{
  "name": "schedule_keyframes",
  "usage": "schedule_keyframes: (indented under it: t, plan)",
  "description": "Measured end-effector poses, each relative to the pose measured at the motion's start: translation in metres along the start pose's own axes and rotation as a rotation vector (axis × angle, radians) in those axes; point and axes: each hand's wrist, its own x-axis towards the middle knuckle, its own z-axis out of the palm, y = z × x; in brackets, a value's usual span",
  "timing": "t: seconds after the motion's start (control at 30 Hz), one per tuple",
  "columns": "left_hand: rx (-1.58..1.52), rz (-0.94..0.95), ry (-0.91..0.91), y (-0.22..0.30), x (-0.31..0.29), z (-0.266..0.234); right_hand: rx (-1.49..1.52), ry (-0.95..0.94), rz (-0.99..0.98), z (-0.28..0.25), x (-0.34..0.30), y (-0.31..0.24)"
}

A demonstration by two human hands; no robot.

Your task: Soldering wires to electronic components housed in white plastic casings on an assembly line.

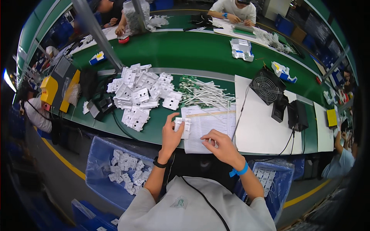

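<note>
My left hand grips a white plastic housing over the edge of a printed sheet. To its right, above the sheet's lower part, my right hand has loosely bent fingers spread a little apart, with nothing visible in them. Beyond my left hand lies a heap of white plastic housings, some with small dark square holes. Green circuit boards with white cables form a pile just past the sheet.
A black fan and black boxes stand on a white board at right. Blue bins holding white parts flank me below the bench. A yellow-and-black machine stands left. People work across the green belt.
</note>
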Motion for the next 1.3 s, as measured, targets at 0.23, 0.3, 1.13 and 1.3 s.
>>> schedule_keyframes:
  t: [0.23,0.3,1.13,1.3]
  plan:
    - [0.093,0.111,0.211,-0.023,0.002,-0.021,-0.04,0.002,0.019,0.018,0.12,0.008]
    - [-0.039,0.097,0.168,-0.036,0.01,-0.023,-0.067,0.122,0.01,0.016,0.173,0.024]
    - [-0.058,0.091,0.055,-0.016,0.007,-0.032,-0.369,0.312,-0.194,-0.004,0.264,0.06]
    - [-0.035,0.105,0.067,-0.017,0.007,-0.031,-0.004,0.538,-0.259,-0.016,0.259,0.042]
